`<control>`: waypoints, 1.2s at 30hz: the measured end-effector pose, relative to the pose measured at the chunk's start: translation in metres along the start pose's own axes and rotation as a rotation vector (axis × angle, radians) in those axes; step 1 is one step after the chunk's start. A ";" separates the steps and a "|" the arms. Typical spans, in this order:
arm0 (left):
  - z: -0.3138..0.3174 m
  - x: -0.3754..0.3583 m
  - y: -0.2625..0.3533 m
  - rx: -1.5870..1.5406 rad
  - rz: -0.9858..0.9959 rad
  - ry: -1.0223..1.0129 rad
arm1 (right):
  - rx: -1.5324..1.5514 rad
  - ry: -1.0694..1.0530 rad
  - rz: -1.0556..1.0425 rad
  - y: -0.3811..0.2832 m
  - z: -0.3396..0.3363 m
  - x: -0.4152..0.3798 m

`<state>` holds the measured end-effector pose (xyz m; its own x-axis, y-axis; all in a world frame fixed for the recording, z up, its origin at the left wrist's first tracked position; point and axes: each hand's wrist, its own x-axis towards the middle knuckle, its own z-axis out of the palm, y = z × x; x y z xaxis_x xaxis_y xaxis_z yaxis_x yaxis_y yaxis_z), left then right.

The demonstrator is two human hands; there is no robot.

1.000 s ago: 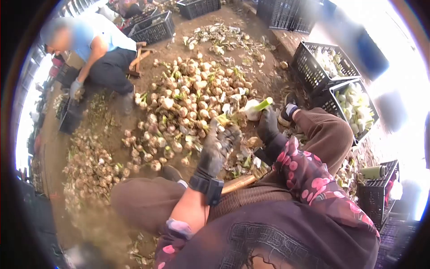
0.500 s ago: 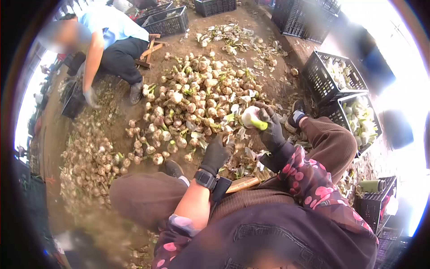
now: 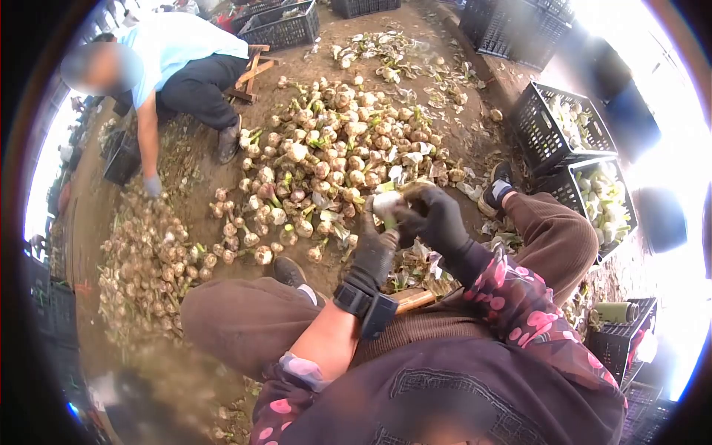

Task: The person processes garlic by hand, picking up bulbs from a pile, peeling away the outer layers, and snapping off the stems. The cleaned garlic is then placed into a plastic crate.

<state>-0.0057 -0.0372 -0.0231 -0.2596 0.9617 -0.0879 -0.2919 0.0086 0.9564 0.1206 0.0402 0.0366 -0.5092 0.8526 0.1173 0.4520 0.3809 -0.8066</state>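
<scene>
A white garlic bulb (image 3: 387, 202) with a green stem is between my two dark-gloved hands, above the ground in front of my lap. My left hand (image 3: 376, 248), with a watch at the wrist, grips it from the left and below. From the right, my right hand (image 3: 439, 221) has its fingers curled against the bulb and stem; its fingertips are partly hidden. Just beyond lies a big heap of garlic bulbs (image 3: 341, 141), many with short stems and dirty skins. Loose peeled skins (image 3: 423, 263) lie beneath my hands.
A second garlic pile (image 3: 159, 252) spreads at the left. Black crates (image 3: 549, 141) with white bulbs stand at the right, beside my shoe. Another person (image 3: 185, 55) bends down at the upper left, one gloved hand near the second pile. Another crate (image 3: 282, 31) stands at the back.
My right hand has brought the garlic bulb left to my left hand, which has risen to meet it. The other person's hand has lowered toward the left pile.
</scene>
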 end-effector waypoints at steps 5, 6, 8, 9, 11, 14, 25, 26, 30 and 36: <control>0.007 -0.004 0.005 0.250 0.123 0.033 | -0.224 0.163 -0.197 0.000 0.009 -0.001; 0.005 -0.003 0.001 0.252 0.121 0.031 | -0.222 0.163 -0.195 0.001 0.009 0.000; 0.002 -0.004 -0.005 0.113 0.075 0.057 | -0.086 0.124 -0.050 0.003 0.009 0.004; 0.003 -0.005 0.000 0.068 0.061 0.062 | -0.086 0.132 -0.051 0.012 0.010 0.007; 0.010 -0.010 0.021 -0.250 -0.139 0.066 | 0.238 0.018 0.295 0.044 0.015 0.014; 0.011 -0.013 0.031 -0.631 -0.309 0.056 | -0.031 0.018 0.224 0.074 0.023 0.015; 0.004 -0.016 0.036 -0.712 -0.178 -0.137 | 0.224 -0.060 0.400 0.173 0.018 0.024; 0.006 -0.014 0.038 -0.721 -0.172 -0.133 | 0.740 -0.006 0.439 0.173 0.014 0.026; 0.007 0.001 0.027 0.378 0.314 -0.095 | 1.204 -0.292 0.406 0.033 -0.023 -0.002; 0.005 -0.006 0.034 0.490 0.162 0.003 | 1.018 -0.354 0.135 0.027 -0.017 -0.001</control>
<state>-0.0092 -0.0410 0.0115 -0.2688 0.9605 0.0719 0.2178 -0.0121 0.9759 0.1453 0.0556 0.0246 -0.7570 0.6514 -0.0507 -0.2161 -0.3229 -0.9214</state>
